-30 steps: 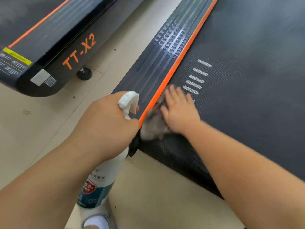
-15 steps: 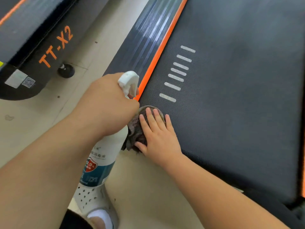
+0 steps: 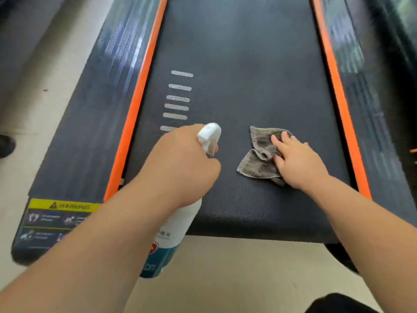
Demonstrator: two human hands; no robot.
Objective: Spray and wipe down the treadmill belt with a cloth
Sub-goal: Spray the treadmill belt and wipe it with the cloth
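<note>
Yellow warning sticker (image 3: 64, 205) is sitting on the near left corner of the treadmill's dark side rail (image 3: 90, 123), beside an orange strip (image 3: 135, 102) that is edging the black belt (image 3: 248, 64). Just right of it, the left hand (image 3: 180, 163) is gripping the neck of a white spray bottle (image 3: 173, 231). Its fingers are curling round under the nozzle (image 3: 209, 136), mostly hidden. Further right, a grey cloth (image 3: 259, 154) is lying crumpled on the belt close to its near end. The right hand (image 3: 297, 163) is pressing on the cloth's right part, fingers (image 3: 277, 141) straight and slightly spread. A second orange strip (image 3: 338, 98) is bordering the belt's right edge.
</note>
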